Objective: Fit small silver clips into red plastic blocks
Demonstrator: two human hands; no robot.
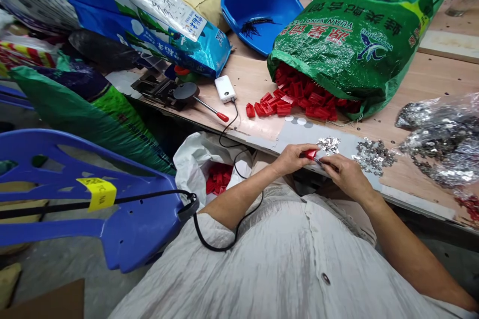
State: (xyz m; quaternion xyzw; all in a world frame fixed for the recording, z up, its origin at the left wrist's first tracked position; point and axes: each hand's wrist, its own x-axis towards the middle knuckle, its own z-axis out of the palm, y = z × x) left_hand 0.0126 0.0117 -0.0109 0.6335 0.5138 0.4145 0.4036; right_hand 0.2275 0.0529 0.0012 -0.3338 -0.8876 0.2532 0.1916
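Note:
At the table's front edge, my left hand (294, 158) is closed on a small red plastic part (310, 154). Beside it, my right hand (344, 173) pinches a thin, dark metal tool (319, 161), its tip at the red part. My fingers hide most of the tool, so its exact kind is unclear. Just beyond my hands lie two piles of small metal pieces, a bright pile (329, 144) and a larger pile (374, 156), on a grey sheet (295, 135). Farther back, loose red plastic parts (279, 102) spill from a green woven sack (348, 40).
A blue basin (271, 5) holding thin black pieces stands behind. On the left are a white power bank (225, 88) with a cable, a hand-lever device (187, 92) and a blue chair (142, 219). Bagged metal pieces (445, 139) lie right; a white sack (190, 159) holds red parts below.

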